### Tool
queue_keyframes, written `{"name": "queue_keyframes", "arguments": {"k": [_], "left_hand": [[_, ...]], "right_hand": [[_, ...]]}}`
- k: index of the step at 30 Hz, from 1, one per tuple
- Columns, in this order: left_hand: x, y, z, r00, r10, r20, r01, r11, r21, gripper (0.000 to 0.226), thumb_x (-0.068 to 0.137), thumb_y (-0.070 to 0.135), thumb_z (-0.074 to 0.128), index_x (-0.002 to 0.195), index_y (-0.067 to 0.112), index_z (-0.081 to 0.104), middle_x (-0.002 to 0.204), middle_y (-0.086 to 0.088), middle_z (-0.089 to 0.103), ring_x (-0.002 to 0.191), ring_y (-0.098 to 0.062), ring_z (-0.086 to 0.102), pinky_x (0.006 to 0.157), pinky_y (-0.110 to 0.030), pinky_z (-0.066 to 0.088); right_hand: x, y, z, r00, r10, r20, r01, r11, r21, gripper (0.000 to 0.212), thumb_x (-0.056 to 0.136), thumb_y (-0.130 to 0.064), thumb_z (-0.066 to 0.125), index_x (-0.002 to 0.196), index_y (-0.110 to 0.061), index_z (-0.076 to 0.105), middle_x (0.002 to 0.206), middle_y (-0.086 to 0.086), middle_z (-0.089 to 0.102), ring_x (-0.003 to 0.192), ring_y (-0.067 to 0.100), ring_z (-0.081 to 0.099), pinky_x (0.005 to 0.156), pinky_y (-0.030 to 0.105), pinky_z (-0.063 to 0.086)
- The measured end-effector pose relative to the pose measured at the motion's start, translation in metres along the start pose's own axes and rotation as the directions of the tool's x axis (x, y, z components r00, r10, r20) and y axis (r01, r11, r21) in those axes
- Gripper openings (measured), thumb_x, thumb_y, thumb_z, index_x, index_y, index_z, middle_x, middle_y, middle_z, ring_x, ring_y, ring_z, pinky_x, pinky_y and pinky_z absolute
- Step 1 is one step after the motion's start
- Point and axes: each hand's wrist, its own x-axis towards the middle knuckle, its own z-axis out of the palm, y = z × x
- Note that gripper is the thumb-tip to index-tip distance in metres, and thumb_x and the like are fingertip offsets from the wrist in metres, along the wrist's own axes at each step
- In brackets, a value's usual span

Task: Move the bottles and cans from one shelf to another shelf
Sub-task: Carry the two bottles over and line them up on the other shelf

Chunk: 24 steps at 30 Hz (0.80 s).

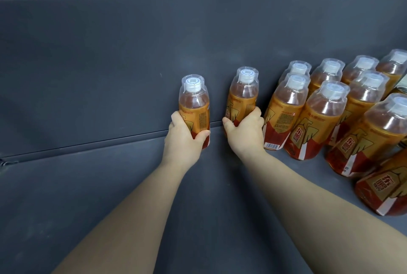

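Soft, even, fairly dim light from above falls on a dark grey shelf (88, 196). Small white glints streak the clear shoulders and caps of the bottles (321, 124). Shadows at their bases are faint and soft-edged. The wide lens bows the shelf's back panel (132, 53) and leans the rightmost bottles outward. Detail is slightly soft throughout, softest at the edges.

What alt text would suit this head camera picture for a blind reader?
Two bare hands each grip an upright bottle of orange drink near the back of a dark grey shelf: the left hand holds the left bottle, the right hand the right bottle. More matching bottles stand grouped at the right.
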Motion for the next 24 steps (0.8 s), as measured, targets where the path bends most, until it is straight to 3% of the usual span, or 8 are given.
{"name": "queue_keyframes", "arguments": {"k": [9, 14, 20, 24], "left_hand": [[0.002, -0.001, 0.001, 1.0, -0.005, 0.017, 0.005, 1.0, -0.016, 0.066, 0.084, 0.04, 0.077, 0.129, 0.019, 0.034, 0.125, -0.004, 0.053, 0.109, -0.026, 0.056, 0.09, -0.041, 0.053], [0.003, -0.003, 0.003, 0.999, -0.015, 0.03, 0.017, 0.998, -0.059, 0.065, 0.084, 0.037, 0.077, 0.129, 0.021, 0.033, 0.124, 0.0, 0.049, 0.104, -0.017, 0.051, 0.082, -0.03, 0.046], [0.002, -0.004, 0.005, 0.999, -0.025, 0.036, 0.029, 0.994, -0.106, 0.06, 0.085, 0.034, 0.077, 0.12, 0.027, 0.03, 0.119, 0.002, 0.054, 0.102, -0.018, 0.056, 0.077, -0.028, 0.045], [0.005, -0.001, -0.001, 0.998, -0.027, 0.061, 0.035, 0.991, -0.129, 0.062, 0.083, 0.032, 0.079, 0.12, 0.027, 0.03, 0.12, 0.004, 0.054, 0.105, -0.017, 0.055, 0.082, -0.028, 0.046]], "right_hand": [[0.012, 0.0, 0.006, 0.998, 0.03, -0.048, -0.025, 0.995, 0.094, 0.074, 0.083, -0.038, 0.079, 0.134, -0.01, 0.032, 0.131, 0.012, 0.054, 0.118, 0.034, 0.057, 0.097, 0.044, 0.05], [0.013, 0.004, 0.008, 0.998, 0.004, -0.064, -0.001, 0.999, 0.043, 0.067, 0.083, -0.04, 0.077, 0.131, -0.013, 0.038, 0.129, 0.01, 0.055, 0.117, 0.032, 0.056, 0.097, 0.045, 0.05], [0.012, 0.004, 0.009, 0.997, -0.007, -0.082, 0.01, 0.999, 0.032, 0.066, 0.085, -0.039, 0.076, 0.132, -0.012, 0.039, 0.129, 0.01, 0.054, 0.117, 0.031, 0.056, 0.095, 0.043, 0.05], [0.012, 0.003, 0.005, 0.998, -0.015, -0.054, 0.018, 0.998, 0.059, 0.064, 0.084, -0.039, 0.076, 0.129, -0.011, 0.04, 0.127, 0.01, 0.056, 0.115, 0.032, 0.057, 0.096, 0.047, 0.05]]}}
